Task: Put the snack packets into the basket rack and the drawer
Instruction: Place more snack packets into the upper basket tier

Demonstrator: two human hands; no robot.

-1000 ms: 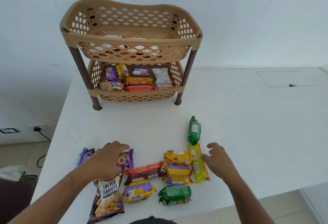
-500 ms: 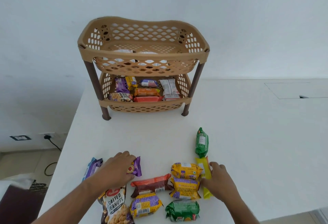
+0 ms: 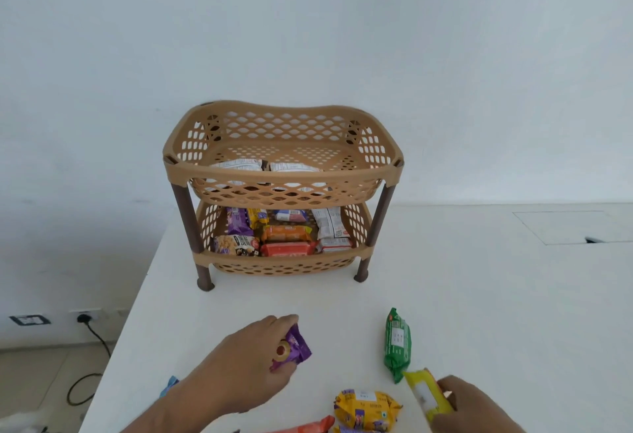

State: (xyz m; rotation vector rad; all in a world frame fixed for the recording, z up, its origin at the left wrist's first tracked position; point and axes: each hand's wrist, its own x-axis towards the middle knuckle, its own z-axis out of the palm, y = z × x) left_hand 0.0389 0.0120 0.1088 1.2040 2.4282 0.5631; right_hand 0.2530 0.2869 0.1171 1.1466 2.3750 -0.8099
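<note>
Hands first, seen from the head camera: two of them, both low over the near edge of the white desk (image 3: 479, 295). The left hand (image 3: 246, 360) is closed around one purple packet (image 3: 294, 350), lifted off the desk, with a round biscuit picture showing on the wrapper. The right hand (image 3: 469, 405) is clamped on one yellow packet (image 3: 428, 395), its white label too blurred to read.

Loose on the desk lie four more packets in view: one green packet (image 3: 396, 343) standing lengthwise just beyond the yellow one and touching its far tip, one yellow-and-purple packet (image 3: 366, 407) between the hands, one orange-red packet (image 3: 308, 427) cut by the bottom edge, and a blue corner of a packet (image 3: 169, 383) peeking out beside the left forearm. The green packet carries a white label, but its print is too small to make out.

One tan two-tier basket rack (image 3: 282, 172) on brown legs stands farther back on the desk. Its upper basket holds two white packets (image 3: 267, 167) side by side. Its lower basket (image 3: 284, 261) holds about eight: purple, yellow, orange, red, a brown-and-cream one, a small pale one and two white ones at the right. None of their writing can be read.

A wall socket (image 3: 84, 316) with one black cable sits low at the left.
</note>
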